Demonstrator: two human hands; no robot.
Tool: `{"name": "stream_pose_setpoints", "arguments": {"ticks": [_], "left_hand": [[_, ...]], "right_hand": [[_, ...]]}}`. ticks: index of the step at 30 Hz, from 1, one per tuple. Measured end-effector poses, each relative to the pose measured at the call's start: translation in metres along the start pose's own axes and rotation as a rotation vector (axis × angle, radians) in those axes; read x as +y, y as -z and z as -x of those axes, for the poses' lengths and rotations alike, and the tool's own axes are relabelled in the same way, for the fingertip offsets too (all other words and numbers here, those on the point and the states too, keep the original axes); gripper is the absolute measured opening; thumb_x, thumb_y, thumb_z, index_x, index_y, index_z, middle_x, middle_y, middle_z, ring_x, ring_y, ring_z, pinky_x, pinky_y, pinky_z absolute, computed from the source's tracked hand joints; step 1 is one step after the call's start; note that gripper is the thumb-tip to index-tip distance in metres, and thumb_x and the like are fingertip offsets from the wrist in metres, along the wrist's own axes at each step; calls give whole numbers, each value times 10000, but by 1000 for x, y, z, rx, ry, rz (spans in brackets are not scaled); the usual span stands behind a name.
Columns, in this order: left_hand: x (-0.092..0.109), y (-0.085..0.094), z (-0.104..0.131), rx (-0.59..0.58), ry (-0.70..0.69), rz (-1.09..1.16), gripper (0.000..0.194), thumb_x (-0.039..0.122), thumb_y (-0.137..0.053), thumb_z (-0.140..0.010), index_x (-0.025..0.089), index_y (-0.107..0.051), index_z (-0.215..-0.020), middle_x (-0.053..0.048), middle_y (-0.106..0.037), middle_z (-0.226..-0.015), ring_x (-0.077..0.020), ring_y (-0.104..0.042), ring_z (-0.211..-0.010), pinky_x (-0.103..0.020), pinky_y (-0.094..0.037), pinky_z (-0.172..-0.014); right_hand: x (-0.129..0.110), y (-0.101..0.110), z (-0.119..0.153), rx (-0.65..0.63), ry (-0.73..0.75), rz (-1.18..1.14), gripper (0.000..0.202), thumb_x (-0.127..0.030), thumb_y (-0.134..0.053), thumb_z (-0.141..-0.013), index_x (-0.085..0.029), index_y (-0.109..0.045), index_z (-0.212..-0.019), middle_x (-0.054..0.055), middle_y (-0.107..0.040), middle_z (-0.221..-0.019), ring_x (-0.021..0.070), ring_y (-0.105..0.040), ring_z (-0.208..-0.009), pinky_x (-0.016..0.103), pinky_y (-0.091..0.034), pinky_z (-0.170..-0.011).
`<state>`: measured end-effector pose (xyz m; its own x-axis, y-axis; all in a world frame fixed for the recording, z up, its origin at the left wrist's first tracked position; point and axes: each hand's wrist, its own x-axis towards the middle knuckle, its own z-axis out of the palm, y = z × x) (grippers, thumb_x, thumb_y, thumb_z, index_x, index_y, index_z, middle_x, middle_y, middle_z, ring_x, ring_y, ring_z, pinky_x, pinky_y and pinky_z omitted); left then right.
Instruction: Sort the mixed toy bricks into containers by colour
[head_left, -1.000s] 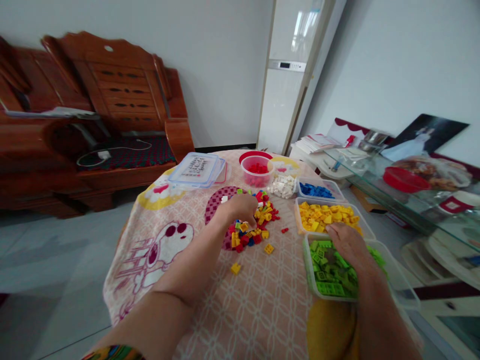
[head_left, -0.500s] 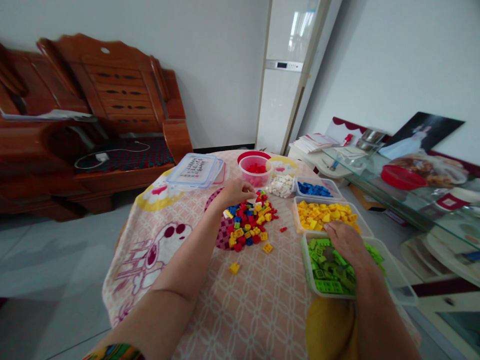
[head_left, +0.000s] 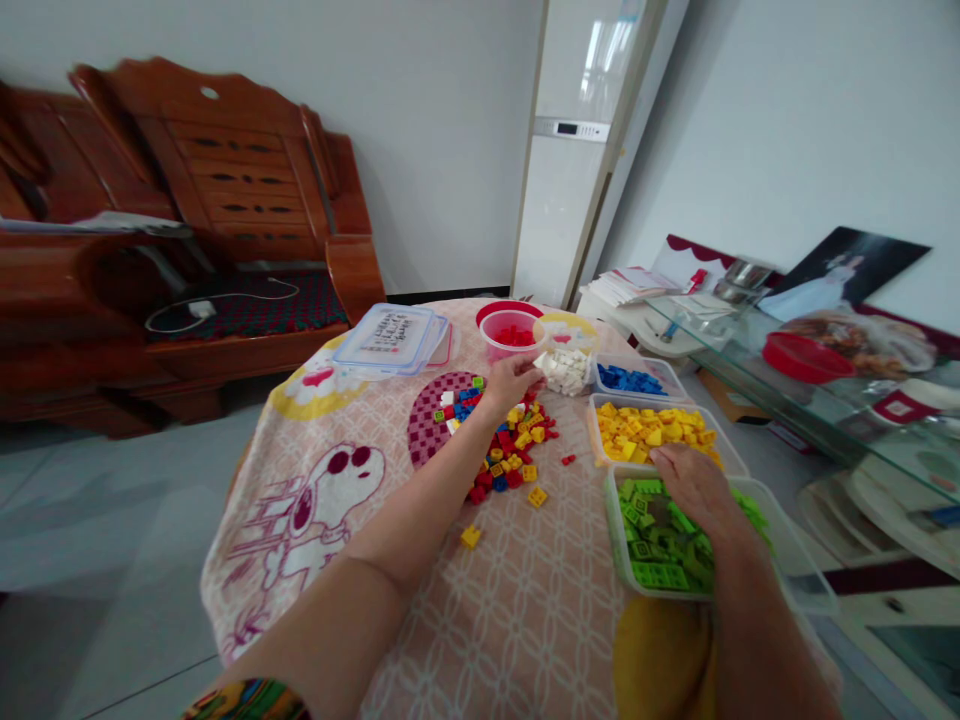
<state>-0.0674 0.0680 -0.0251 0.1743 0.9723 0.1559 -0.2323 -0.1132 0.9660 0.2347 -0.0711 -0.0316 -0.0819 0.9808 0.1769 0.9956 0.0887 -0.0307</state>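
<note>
- The left hand (head_left: 511,382) is over the far part of the mixed bricks (head_left: 517,462), palm down; its fingers are bent and reach to the near-left edge of the white bricks (head_left: 568,371); the gap between fingertips looks narrow, but whether a brick is pinched there, I cannot tell.
- From those fingertips the white bricks lie just to the right, in a loose heap with no single long axis; the left hand is clearly the nearer one; the mixed bricks spread beneath it and toward the wearer; the round tub (head_left: 493,349) of red bricks stands just beyond.
- The right hand (head_left: 694,485) lies across the green box (head_left: 616,545), fingertips at the near edge of the yellow bricks (head_left: 637,425); its thumb and fingers look close together, though whether they hold anything, I cannot tell; the blue bricks (head_left: 628,379) sit farther off in their own box.
- The left hand and forearm hide part of the mixed bricks; the right hand and wrist cover some of the green bricks (head_left: 649,525); single bricks in the white heap are too small to make out.
</note>
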Motion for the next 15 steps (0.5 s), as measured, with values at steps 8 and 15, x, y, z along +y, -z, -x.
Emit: {"name": "stream_pose_setpoints", "arguments": {"ticks": [8,15], "left_hand": [[0,14,-4,-87,-108,-75,522,240,-763,-752,119,-671,-1252,-139,-735,-1169,-236,-694,-1095,-342,-564,-925],[25,63,-2,74,-97,-441,307,260,-672,-736,120,-757,-996,-30,-735,-785,-133,-644,-656,-249,-531,-658]], "right_hand": [[-1,1,1,10,15,10,411,-272,-339,-1025,-180,-689,-830,147,-759,-927,257,-682,-877,357,-474,-826],[-2,4,0,-2,2,10,383,-260,-360,-1014,-189,-681,-817,134,-761,-918,242,-684,-867,341,-470,-810]]}}
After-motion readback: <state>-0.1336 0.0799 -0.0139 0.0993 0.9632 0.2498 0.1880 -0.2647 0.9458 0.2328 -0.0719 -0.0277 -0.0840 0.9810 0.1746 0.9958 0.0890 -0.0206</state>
